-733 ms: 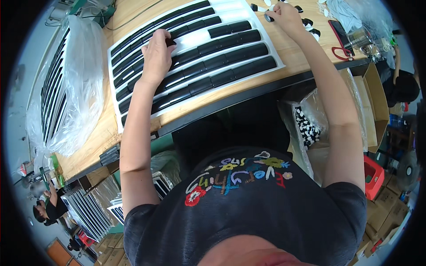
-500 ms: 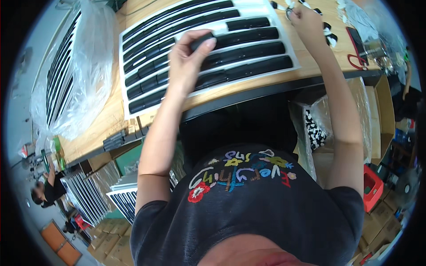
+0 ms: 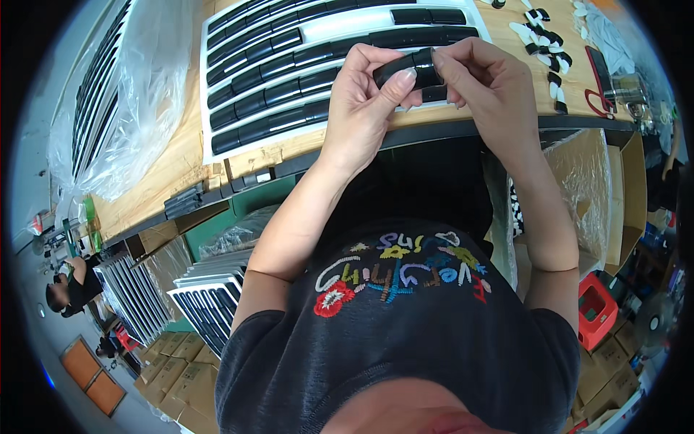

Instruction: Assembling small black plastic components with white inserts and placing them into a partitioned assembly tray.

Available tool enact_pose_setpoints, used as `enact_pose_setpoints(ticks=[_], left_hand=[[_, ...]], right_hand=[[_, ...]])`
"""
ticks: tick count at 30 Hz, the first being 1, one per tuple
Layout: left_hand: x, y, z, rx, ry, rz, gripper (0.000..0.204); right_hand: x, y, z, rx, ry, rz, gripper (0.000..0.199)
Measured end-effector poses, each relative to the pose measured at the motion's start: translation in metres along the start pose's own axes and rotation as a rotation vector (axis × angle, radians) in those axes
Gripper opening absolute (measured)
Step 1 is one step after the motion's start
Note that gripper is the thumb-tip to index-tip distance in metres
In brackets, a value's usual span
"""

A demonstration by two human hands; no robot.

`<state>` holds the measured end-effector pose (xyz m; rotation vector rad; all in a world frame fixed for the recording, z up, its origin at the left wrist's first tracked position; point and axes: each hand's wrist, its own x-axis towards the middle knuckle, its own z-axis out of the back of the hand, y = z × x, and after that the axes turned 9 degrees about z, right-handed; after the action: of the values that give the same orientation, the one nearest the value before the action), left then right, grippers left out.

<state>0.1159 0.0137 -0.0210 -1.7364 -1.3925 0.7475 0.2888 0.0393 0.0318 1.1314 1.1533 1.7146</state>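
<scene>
A short, glossy black curved piece [image 3: 396, 66] is held up over the near edge of a white tray [image 3: 347, 27]. My left hand [image 3: 361, 108] pinches it between thumb and fingers. At its right end, my right hand [image 3: 495, 90] closes thumb and fingertips on it. Whether a smaller part is also between those right fingertips is hidden. Beneath and beyond my hands, the tray carries rows of similar black pieces [image 3: 267, 94], with a bare gap in one far row.
Small black-and-white parts [image 3: 546, 47] lie scattered right of the tray, near a dark flat object with a red loop [image 3: 598, 79]. Clear plastic [image 3: 155, 108] wraps more trays at left. An open carton [image 3: 625, 195] stands below the table's right side, above a red stool [image 3: 598, 311].
My right hand has come back from the scattered parts to meet my left. My left hand has moved right, lifting the black piece away from the tray's row. The view has shifted slightly.
</scene>
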Motion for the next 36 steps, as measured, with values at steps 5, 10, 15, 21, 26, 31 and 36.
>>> enact_pose_setpoints(ticks=[5, 10, 15, 21, 26, 31, 36], left_hand=[[-0.009, -0.002, 0.002, -0.003, 0.043, -0.037, 0.022], [-0.013, -0.009, -0.003, 0.051, 0.067, 0.034, 0.022], [-0.025, -0.017, -0.025, 0.177, 0.012, 0.085, 0.02], [-0.041, -0.022, -0.034, 0.176, -0.05, 0.033, 0.017], [-0.024, -0.016, 0.002, 0.173, -0.044, 0.117, 0.019], [0.02, -0.036, 0.056, 0.405, -0.186, 0.094, 0.022], [0.06, -0.055, 0.129, 1.897, -0.426, -0.357, 0.023]], right_hand=[[-0.008, 0.006, -0.004, -0.136, 0.048, 0.044, 0.017], [0.019, 0.001, 0.002, -0.216, 0.077, 0.076, 0.04], [0.039, 0.018, -0.025, 0.508, 0.317, -0.44, 0.066], [0.03, 0.018, -0.043, 0.545, 0.218, -0.402, 0.058], [0.046, -0.009, -0.056, 0.285, -0.062, -0.22, 0.05], [0.058, -0.043, -0.051, -0.151, 0.077, 0.17, 0.028], [0.113, -0.063, -0.052, -0.118, -0.084, -0.15, 0.017]])
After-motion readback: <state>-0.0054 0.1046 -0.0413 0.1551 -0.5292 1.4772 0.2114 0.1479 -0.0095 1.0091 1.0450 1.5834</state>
